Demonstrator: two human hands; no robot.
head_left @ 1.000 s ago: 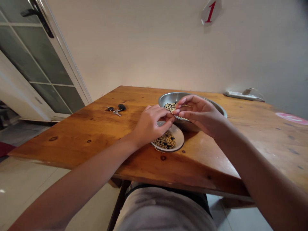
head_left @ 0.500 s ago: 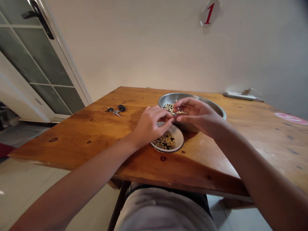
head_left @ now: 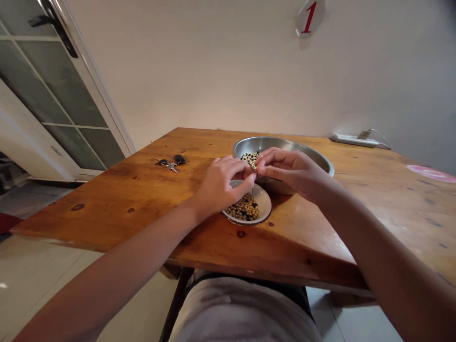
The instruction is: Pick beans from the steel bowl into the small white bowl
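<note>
My left hand (head_left: 224, 183) is closed in a pinch above a small white bowl (head_left: 265, 204). The bowl holds many small round tan pieces (head_left: 245, 209) with a few black ones, which look like beads. A thin dark line hangs below the left fingertips. My right hand (head_left: 288, 168) is also closed in a pinch, its fingertips close to the left ones. What both hands hold is too small to make out. Behind them stands a wide metal bowl (head_left: 278, 142) with pale and black bead-like pieces (head_left: 249, 158), partly hidden by the hands.
On the wooden table (head_left: 142, 190), keys with black fobs (head_left: 173, 162) lie to the left. A white power strip (head_left: 356, 140) with a cable sits by the wall at the back right. A pink round sticker (head_left: 431, 173) is at the right edge.
My right hand's fingers have come together from a more open curl into a pinch by the left fingertips. The left hand has barely moved.
</note>
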